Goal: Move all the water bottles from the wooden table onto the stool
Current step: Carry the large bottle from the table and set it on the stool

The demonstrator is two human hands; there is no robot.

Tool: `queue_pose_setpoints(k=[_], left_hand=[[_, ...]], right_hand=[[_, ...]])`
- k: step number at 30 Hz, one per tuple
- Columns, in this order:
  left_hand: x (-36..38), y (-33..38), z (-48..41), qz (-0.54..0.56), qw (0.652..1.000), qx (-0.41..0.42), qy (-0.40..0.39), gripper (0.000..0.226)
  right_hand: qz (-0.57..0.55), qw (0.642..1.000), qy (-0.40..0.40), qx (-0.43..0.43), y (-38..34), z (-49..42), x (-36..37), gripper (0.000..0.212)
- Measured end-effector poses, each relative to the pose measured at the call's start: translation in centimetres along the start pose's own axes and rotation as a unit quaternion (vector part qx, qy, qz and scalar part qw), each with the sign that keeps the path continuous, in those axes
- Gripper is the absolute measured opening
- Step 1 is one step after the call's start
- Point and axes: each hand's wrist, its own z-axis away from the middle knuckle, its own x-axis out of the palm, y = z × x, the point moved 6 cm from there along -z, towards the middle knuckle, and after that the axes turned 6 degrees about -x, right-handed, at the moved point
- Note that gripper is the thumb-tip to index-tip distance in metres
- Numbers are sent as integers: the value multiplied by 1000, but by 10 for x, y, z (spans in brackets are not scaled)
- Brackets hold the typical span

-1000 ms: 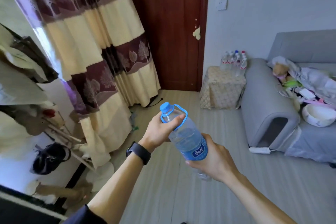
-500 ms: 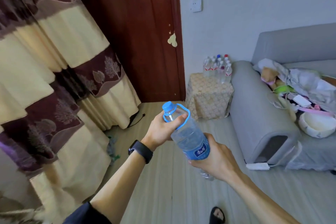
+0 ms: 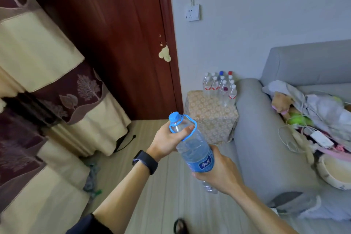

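A large clear water bottle [image 3: 193, 148] with a blue cap, blue carry loop and blue label is tilted in the air in front of me. My left hand [image 3: 167, 139] grips its neck just under the cap. My right hand [image 3: 220, 173] holds its lower body from the right side. Ahead stands the stool [image 3: 210, 118], draped in a patterned cream cloth, beside the sofa arm. Several small water bottles [image 3: 220, 87] with white, blue and red caps stand upright at the stool's back right. The wooden table is out of view.
A grey sofa [image 3: 266, 138] with clothes, cables and a round bowl fills the right. A dark wooden door [image 3: 117, 43] and a brown-and-cream curtain [image 3: 47, 74] are on the left. A black cord [image 3: 125, 142] lies on the wooden floor. My slipper [image 3: 180, 226] shows at the bottom.
The view has swung right and moved closer to the stool and sofa. Both hands keep the same hold on the large bottle.
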Motion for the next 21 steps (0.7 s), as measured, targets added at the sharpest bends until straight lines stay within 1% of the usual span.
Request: queue_pose_setpoints(k=[4,9,13,16,18,21], left_hand=[[2,10,-84,-12,1000,0,-12,41],[-5,25,-193,-29,999,-21,-27,30],[-6,44,-276,-45,998,-30,-33,28],[3,58,-328,-102,994,-20,-40,35],[13,66,-363,-134,990,-13,-50,37],[31,72,-415,-145,987,-20,-59,30]], right_hand=[[9,1000,-6,11,17,-77,-10,66],[7,1000,-8,27,29,-180,-27,70],[-4,999,-10,36,37,-254,-42,76],[-21,999,-10,44,46,-300,-54,77],[-40,997,-14,57,62,-332,-59,75],[-66,994,-23,81,94,-381,-64,76]])
